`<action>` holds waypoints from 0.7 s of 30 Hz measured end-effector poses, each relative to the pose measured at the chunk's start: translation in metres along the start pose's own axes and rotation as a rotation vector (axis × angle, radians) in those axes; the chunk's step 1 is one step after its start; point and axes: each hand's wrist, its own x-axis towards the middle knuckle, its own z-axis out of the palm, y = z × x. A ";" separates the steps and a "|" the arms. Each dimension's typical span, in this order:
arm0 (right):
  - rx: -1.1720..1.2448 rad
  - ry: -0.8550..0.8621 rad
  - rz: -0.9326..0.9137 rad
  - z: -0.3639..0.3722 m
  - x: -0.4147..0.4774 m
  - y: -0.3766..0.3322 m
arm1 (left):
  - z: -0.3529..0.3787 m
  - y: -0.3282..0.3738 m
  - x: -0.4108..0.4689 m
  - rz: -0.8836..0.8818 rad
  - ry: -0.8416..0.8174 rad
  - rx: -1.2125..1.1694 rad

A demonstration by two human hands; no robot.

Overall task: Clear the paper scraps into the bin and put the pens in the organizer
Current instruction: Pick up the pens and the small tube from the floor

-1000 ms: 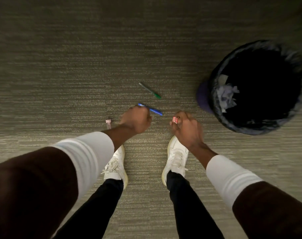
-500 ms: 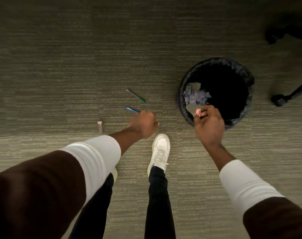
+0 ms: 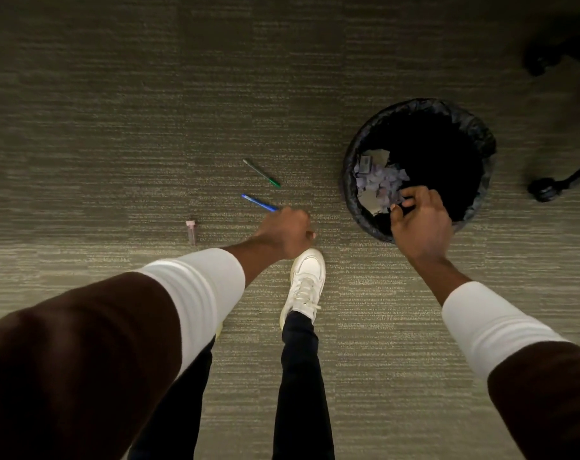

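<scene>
My left hand [image 3: 283,232] hangs low over the carpet, shut on a blue pen [image 3: 258,203] whose tip sticks out up and to the left. Beyond it a green pen [image 3: 262,173] lies loose on the carpet. My right hand [image 3: 418,220] is over the near rim of the black lined bin [image 3: 348,194], fingers slightly apart, with no scrap showing between them. Pale paper scraps [image 3: 381,184] lie piled inside the bin on its left side. No organizer is in view.
A small pink-capped object [image 3: 191,230] lies on the carpet left of my left hand. Black chair legs with casters [image 3: 544,189] stand right of the bin. My white shoe [image 3: 306,280] is stepping forward between my arms.
My right hand carried a pink scrap from the floor to the bin, and the scrap no longer shows. I rose and stepped towards the bin. My left hand kept the blue pen.
</scene>
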 end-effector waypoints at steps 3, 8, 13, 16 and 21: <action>0.054 0.025 -0.063 0.009 -0.011 -0.014 | 0.003 -0.014 -0.008 -0.032 -0.031 0.016; 0.106 -0.097 -0.214 0.033 -0.029 -0.043 | 0.010 -0.047 -0.020 -0.079 -0.082 0.015; 0.086 -0.214 -0.272 0.066 -0.039 -0.078 | 0.017 -0.088 -0.028 -0.156 -0.120 -0.030; 0.056 -0.234 -0.198 0.092 -0.033 -0.096 | 0.022 -0.116 -0.025 -0.201 -0.129 -0.088; 0.096 -0.551 0.099 0.164 -0.016 -0.118 | 0.038 -0.170 -0.005 -0.263 -0.097 -0.050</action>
